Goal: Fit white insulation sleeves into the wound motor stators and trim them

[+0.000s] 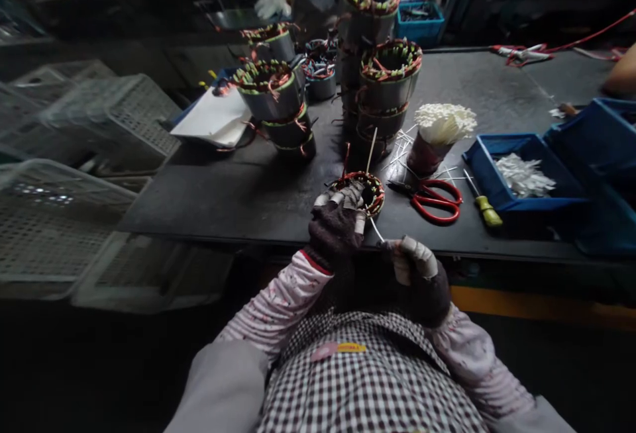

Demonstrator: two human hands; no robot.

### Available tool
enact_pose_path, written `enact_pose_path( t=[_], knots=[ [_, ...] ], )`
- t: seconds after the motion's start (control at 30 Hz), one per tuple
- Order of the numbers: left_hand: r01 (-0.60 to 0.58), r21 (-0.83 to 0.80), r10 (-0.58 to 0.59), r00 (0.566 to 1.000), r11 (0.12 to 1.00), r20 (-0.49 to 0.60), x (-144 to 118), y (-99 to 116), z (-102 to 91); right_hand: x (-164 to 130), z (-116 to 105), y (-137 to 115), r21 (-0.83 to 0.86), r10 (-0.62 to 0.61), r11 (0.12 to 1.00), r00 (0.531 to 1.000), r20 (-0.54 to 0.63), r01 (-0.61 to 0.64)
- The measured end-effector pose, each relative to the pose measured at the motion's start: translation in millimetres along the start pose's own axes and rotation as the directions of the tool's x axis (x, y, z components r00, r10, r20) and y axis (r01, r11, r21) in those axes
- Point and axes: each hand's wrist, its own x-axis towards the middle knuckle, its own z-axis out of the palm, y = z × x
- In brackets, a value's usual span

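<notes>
**Thin tie, tight windings, crowded edge**

We have the stator [362,191] at the near edge of the black table [209,201], its copper and red windings facing up. Our left hand [338,224] is closed over its near rim, gloved fingers curled on the coil. Our right hand [415,267], just beside it and lower, is pinched shut on the end of a thin white tie [371,148] that runs up through the winding and sticks out above it.

We judge the main risk to be the tie slipping from the gloved pinch, since it is thin. A hard pull could also tip the stator off the edge, which is close. The red scissors [437,200] and the yellow-handled screwdriver [484,208] lie just right of the stator, where a slipping hand could strike them. The cup of white ties [440,132] and the stacked stators [390,85] stand behind, near enough to be knocked.
</notes>
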Motion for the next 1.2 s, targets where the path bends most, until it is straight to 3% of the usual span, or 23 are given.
enact_pose_path(
  t=[0.17, 0.27, 0.37, 0.5, 0.57, 0.63, 0.7, 0.77, 0.83, 0.93, 1.03, 1.2],
  knots=[
    [0.038, -0.056, -0.043, 0.996, 0.998, -0.084, 0, 2, 7.5, 0, 5, -2, 0.070, 0.074, 0.995, 0.988, -0.135, -0.065],
    [0.029, -0.100, -0.041, 0.992, 0.995, -0.122, 0, 2, 11.6, -4, 1, -8, 0.170, 0.096, 0.982, 0.993, -0.072, -0.082],
    [0.051, -0.117, -0.065, 0.992, 0.992, -0.112, -1, 0, 13.8, 2, 5, -2, 0.225, 0.037, 0.973, 0.999, 0.027, -0.042],
    [0.101, -0.176, -0.126, 0.983, 0.979, -0.132, -1, -1, 13.1, 21, 21, 13, 0.243, 0.043, 0.969, 0.999, 0.029, -0.049],
    [0.138, -0.267, -0.180, 0.974, 0.954, -0.139, -2, 0, 12.1, 30, 26, 12, 0.281, 0.124, 0.953, 0.992, -0.023, -0.112],
    [0.193, -0.390, -0.257, 0.959, 0.900, -0.119, -2, 1, 11.9, 38, 25, 3, 0.391, 0.287, 0.886, 0.957, -0.046, -0.248],
    [0.237, -0.506, -0.333, 0.937, 0.829, -0.107, -2, 3, 13.1, 48, 19, -10, 0.517, 0.457, 0.759, 0.889, 0.010, -0.396],
    [0.246, -0.572, -0.374, 0.920, 0.782, -0.115, -3, 4, 15.1, 61, 11, -24, 0.555, 0.533, 0.665, 0.838, 0.115, -0.499],
    [0.239, -0.587, -0.382, 0.915, 0.773, -0.131, -5, 4, 16.2, 74, 6, -35, 0.511, 0.541, 0.657, 0.819, 0.193, -0.554],
    [0.239, -0.559, -0.361, 0.925, 0.794, -0.117, -6, 3, 14.8, 90, 3, -43, 0.380, 0.496, 0.738, 0.830, 0.256, -0.558],
    [0.228, -0.524, -0.342, 0.930, 0.821, -0.132, -6, 4, 12.5, 97, 5, -40, 0.243, 0.462, 0.816, 0.845, 0.269, -0.524],
    [0.221, -0.523, -0.348, 0.924, 0.823, -0.159, -6, 5, 13.1, 97, 9, -28, 0.077, 0.471, 0.852, 0.823, 0.318, -0.517]
  ],
)
